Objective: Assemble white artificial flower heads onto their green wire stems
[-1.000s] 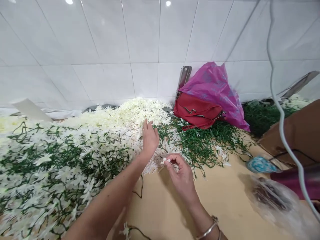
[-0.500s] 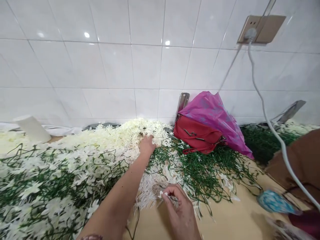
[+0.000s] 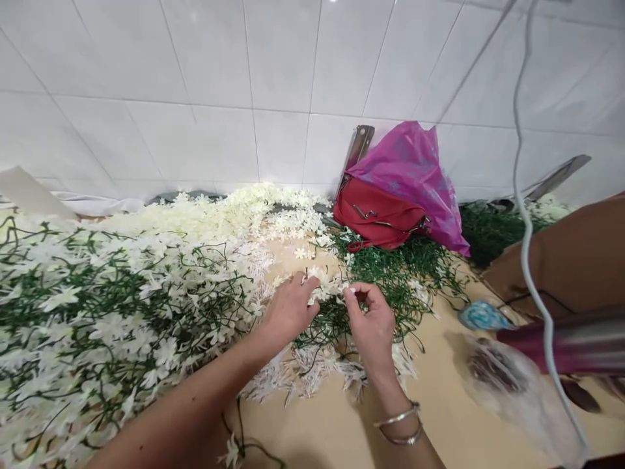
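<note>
My left hand [image 3: 290, 309] is curled over a small bunch of white artificial flowers [image 3: 319, 279], with blossoms showing between its thumb and fingers. Close by on the right, my right hand [image 3: 374, 319] pinches a small white flower [image 3: 348, 291] between thumb and fingertips. Bare green stems [image 3: 395, 280] lie tangled under and behind both hands. Beneath them, thin white strands [image 3: 312, 374] are spread over the tabletop [image 3: 327, 423]. Loose cream blossoms [image 3: 219, 215] are heaped by the wall, and at left sits a big pile of white flowers on green stems [image 3: 122, 312].
A red bag [image 3: 375, 215] and a pink plastic bag [image 3: 415, 163] lean near the tiled wall [image 3: 278, 71]. At right are a white cable [image 3: 525, 241], brown cardboard [image 3: 561, 260], a blue patterned item [image 3: 483, 316] and a clear plastic bag [image 3: 517, 391].
My left hand reached into the cream blossoms by the wall, then drew back toward my right hand with some of them. My right hand keeps its pinch. The view tilted up and down again.
</note>
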The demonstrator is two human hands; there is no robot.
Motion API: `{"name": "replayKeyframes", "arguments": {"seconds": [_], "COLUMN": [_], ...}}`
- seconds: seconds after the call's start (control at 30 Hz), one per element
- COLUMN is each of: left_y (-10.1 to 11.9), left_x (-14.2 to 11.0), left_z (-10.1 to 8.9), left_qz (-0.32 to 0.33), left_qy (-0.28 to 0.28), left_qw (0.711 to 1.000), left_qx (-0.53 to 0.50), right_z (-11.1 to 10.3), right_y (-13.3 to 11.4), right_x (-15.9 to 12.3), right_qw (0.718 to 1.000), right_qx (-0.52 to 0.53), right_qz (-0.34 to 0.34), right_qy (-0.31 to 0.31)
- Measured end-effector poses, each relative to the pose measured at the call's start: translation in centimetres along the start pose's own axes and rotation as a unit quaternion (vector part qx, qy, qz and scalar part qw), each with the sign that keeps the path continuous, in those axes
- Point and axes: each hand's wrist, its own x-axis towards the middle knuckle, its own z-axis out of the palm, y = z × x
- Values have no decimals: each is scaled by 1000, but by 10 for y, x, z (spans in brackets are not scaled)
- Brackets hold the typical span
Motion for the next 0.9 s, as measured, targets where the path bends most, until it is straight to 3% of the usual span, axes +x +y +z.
{"name": "replayKeyframes", "arguments": {"seconds": [0.2, 0.27, 0.33, 0.43, 0.57, 0.67, 0.77, 0.9], "left_y": [-6, -8, -8, -9, -15, -20, -22, -17], "left_x": [-25, -35, -47, -68, -97, -112, -113, -102], "left_z": [-24, -32, -38, -40, -30, -14, 3, 16], "left_qz": [81, 122, 174, 234, 280, 305, 290, 212], "left_qy": [94, 65, 1, -72, -107, -117, -93, -36], "left_qw": [991, 987, 981, 965, 948, 941, 951, 977], "left_qx": [-58, -81, -84, -90, -106, -91, -55, -8], "right_z": [-18, -32, -47, -66, -76, -72, -61, -43], "right_y": [-6, -16, -23, -22, 7, 31, 46, 55], "right_x": [9, 8, 3, -19, -63, -82, -75, -37], "right_qw": [1000, 998, 992, 980, 965, 962, 954, 942], "right_qx": [-7, -35, -96, -181, -240, -250, -260, -284], "right_qz": [21, 10, -17, -49, -99, -87, -93, -99], "right_qy": [-9, -45, -77, -71, -31, -71, -114, -148]}}
